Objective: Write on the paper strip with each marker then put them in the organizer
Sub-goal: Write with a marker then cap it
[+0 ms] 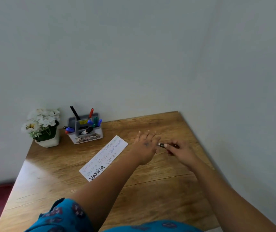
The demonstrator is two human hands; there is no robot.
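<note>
1. Head view: we see a blue sleeve (63, 216) nearest us.
2. Our strip (104, 158) lies flat on the table (159, 190).
3. Our right hand (180, 152) grips a marker (163, 145); our left hand (146, 144) hovers beside it, fingers spread.
4. Farthest, the organizer (87, 131) holds markers beside the flowers (42, 126).

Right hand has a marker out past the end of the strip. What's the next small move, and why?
Probably bring the marker in the right hand back over the paper strip. The hand holds it over bare table, right of the strip, with the open left hand beside it. Cap state is unclear.
</note>
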